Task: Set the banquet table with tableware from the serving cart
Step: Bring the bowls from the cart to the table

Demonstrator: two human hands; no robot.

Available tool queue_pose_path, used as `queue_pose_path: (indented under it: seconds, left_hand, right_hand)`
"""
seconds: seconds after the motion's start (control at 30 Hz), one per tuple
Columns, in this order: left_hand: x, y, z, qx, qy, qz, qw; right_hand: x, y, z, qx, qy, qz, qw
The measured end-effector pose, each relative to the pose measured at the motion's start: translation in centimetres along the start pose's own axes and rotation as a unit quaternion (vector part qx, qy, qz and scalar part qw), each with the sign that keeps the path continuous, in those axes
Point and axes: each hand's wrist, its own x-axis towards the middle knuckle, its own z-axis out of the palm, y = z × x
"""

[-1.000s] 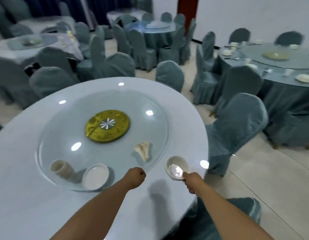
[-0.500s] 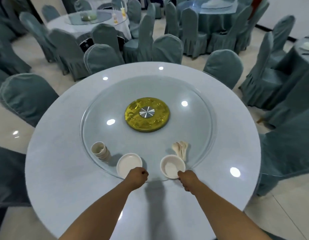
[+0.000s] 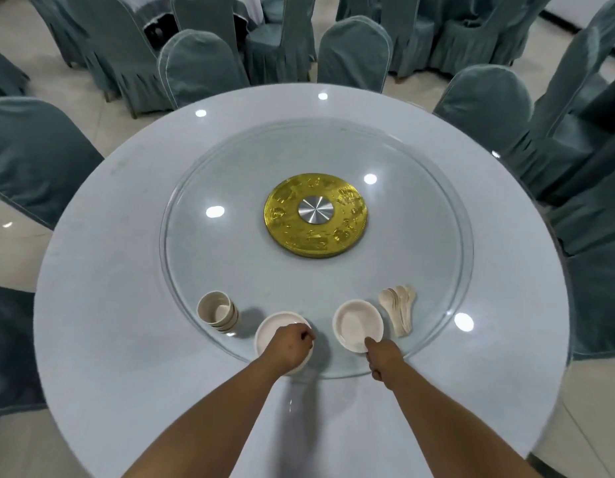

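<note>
- Our left hand [image 3: 292,346] is curled over the near part of the plate stack [image 3: 270,334], fingers hooked at its rim; we judge this a grasp to lift a plate off.
- Our right hand [image 3: 378,357] pinches the near rim of the bowl [image 3: 357,324], thumb just inside the lip, fingers underneath mostly hidden.
- Both pieces sit at the near edge of the glass turntable [image 3: 230,160]; the plate stack overhangs onto the white tablecloth [image 3: 109,305].
- The stacked cups [image 3: 218,310] lie tilted to the left of the plates, and the bundle of spoons [image 3: 399,310] lies just right of the bowl. Probably staged here so that each setting can be dealt out.
- No settings are laid on the outer ring yet, so the task looks early.
- Room: the cloth band between the glass edge and the table edge is free, wide enough for a plate.
- Risk: the spoons lie close to the bowl's right side, so we should lift it straight towards us.
- Covered chairs [image 3: 199,67] ring the table; the cart is not in view.
</note>
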Motion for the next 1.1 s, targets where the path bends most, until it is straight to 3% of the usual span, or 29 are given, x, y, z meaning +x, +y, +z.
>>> queue_pose_path:
  seconds: [0.17, 0.57, 0.93, 1.1]
  left_hand:
    - [0.4, 1.5, 0.1, 0.045, -0.033, 0.041, 0.998]
    - [-2.9, 8.3, 4.5, 0.084, -0.039, 0.072, 0.993]
    - [-16.5, 17.6, 20.7, 0.16, -0.122, 0.197, 0.959]
    - [-24.9, 21.1, 30.4, 0.272, -0.194, 0.307, 0.891]
  right_hand:
    - [-1.2, 0.1, -1.0, 0.001, -0.039, 0.03, 0.999]
    - [-7.0, 5.3, -8.8, 0.016, -0.007, -0.007, 1.0]
    - [-19.3, 27.6, -24.3, 0.157, 0.142, -0.003, 0.977]
    - [-26.1, 38.8, -29.3, 0.224, 0.226, 0.014, 0.948]
